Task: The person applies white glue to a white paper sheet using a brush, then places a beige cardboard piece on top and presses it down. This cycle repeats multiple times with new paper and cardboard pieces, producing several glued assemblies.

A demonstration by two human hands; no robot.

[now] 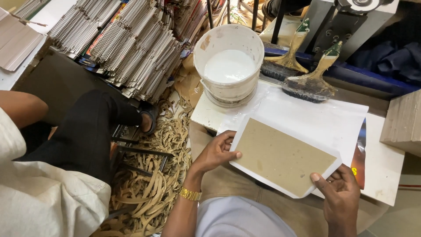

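— Listing item one: brown cardboard panel (283,156) on a white sheet (324,120), at the near edge of the white worktable (386,162). Hold?

— Left hand (215,151) pinches the left edge; right hand (340,193) pinches the near right corner. Judged light, stiff, easily creased; best held by its edges.

— Clearances?

— Glue bucket (229,61) and two brushes (307,74) stand behind; cardboard stack (401,123) lies right; another person's leg (87,131) is left. Open room lies toward the body.
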